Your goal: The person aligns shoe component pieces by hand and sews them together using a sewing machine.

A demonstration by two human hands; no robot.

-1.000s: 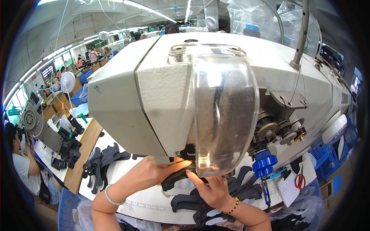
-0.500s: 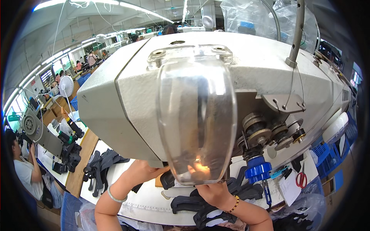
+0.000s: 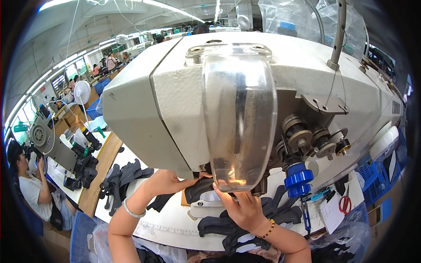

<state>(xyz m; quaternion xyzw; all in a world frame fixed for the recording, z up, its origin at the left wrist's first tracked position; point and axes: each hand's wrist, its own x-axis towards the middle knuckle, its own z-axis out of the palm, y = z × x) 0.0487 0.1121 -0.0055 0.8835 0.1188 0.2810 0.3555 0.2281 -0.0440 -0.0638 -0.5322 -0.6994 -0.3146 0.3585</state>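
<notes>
Under the head of a large white sewing machine lies a dark padded piece, black and curved. My left hand comes in from the left and holds the piece's far edge with its fingertips closed on it, close to the needle area. On the other side, my right hand grips the near right part of the same piece, its fingers partly behind the clear plastic guard. A lamp glow lights those fingers. The needle itself is hidden by the guard and machine head.
Dark cut pieces are heaped at left, and more dark pieces lie in front of my right hand. Red-handled scissors and paper rest at right. A blue thread-tension knob hangs from the machine. A co-worker sits far left.
My right hand has shifted, and more of it shows below the guard. The dark piece is more visible between my hands. The whole view has shifted slightly, moving the machine rightward in the picture.
</notes>
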